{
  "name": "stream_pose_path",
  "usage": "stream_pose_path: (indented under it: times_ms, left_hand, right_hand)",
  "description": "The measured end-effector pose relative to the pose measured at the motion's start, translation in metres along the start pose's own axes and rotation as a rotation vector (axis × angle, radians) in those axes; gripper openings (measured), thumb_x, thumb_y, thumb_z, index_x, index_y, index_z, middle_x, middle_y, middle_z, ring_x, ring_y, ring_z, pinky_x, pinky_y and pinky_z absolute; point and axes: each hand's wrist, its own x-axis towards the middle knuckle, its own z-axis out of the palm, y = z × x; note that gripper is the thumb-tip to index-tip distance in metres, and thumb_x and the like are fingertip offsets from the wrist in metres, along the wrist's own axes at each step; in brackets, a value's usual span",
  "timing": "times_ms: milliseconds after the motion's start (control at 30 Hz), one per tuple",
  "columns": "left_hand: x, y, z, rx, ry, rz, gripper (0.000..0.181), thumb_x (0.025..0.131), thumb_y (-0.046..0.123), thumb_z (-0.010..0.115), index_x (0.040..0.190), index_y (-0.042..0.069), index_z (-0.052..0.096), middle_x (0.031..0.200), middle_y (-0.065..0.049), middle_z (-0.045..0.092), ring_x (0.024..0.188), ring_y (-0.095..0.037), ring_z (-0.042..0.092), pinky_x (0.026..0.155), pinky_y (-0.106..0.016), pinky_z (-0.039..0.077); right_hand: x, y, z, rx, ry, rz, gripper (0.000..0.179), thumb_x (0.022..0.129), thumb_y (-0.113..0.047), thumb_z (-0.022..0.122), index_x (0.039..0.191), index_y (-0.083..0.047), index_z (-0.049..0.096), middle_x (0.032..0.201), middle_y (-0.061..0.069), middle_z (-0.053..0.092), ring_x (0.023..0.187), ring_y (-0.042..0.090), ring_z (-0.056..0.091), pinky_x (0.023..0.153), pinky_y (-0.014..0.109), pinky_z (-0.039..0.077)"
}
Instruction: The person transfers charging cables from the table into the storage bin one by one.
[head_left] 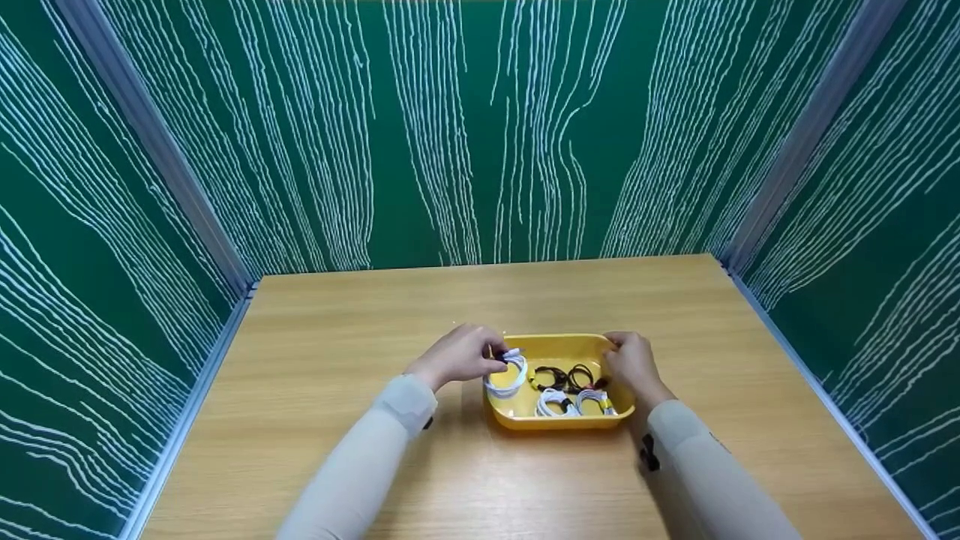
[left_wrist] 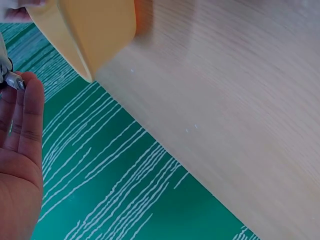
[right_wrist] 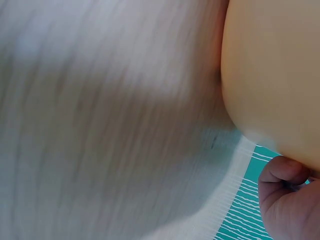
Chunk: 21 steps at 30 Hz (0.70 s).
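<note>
My left hand (head_left: 463,352) pinches a coiled white cable (head_left: 523,367) at the left end of a yellow plastic tray (head_left: 555,424). In the left wrist view the cable's metal plug (left_wrist: 14,80) shows by the fingers of that hand (left_wrist: 20,165). My right hand (head_left: 634,364) grips the tray's far right corner, with its thumb over the rim. The right wrist view shows curled fingers (right_wrist: 285,172) against the tray's outer wall (right_wrist: 275,75). Inside the tray lie two black coiled cables (head_left: 571,375) and two white coiled cables (head_left: 541,403).
The tray stands on a wooden table (head_left: 360,330). Green panels with wavy white lines (head_left: 480,150) enclose the table at the back and both sides, with metal posts (head_left: 780,180) at the corners.
</note>
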Motion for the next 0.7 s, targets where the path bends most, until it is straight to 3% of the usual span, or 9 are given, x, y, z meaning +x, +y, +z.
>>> stream_pose_path:
  times_ms: [433, 700]
  left_hand:
    - [0.01, 0.01, 0.005, 0.079, -0.007, 0.034, 0.025, 0.101, 0.021, 0.079, 0.126, 0.019, 0.081, 0.12, 0.001, 0.08, 0.1, -0.013, 0.067, 0.098, -0.033, 0.06]
    - [0.016, 0.012, 0.011, 0.145, -0.012, 0.096, 0.023, 0.103, 0.016, 0.075, 0.125, 0.014, 0.08, 0.124, -0.002, 0.079, 0.115, -0.025, 0.072, 0.105, -0.036, 0.057]
  right_hand:
    - [-0.001, -0.002, -0.003, 0.018, -0.018, 0.019, 0.028, 0.093, 0.009, 0.059, 0.113, 0.006, 0.08, 0.112, 0.028, 0.077, 0.095, 0.034, 0.068, 0.074, 0.028, 0.051]
    - [0.0, -0.001, -0.001, 0.019, -0.009, -0.012, 0.032, 0.089, 0.01, 0.058, 0.112, 0.008, 0.079, 0.101, 0.025, 0.078, 0.084, 0.027, 0.065, 0.068, 0.025, 0.048]
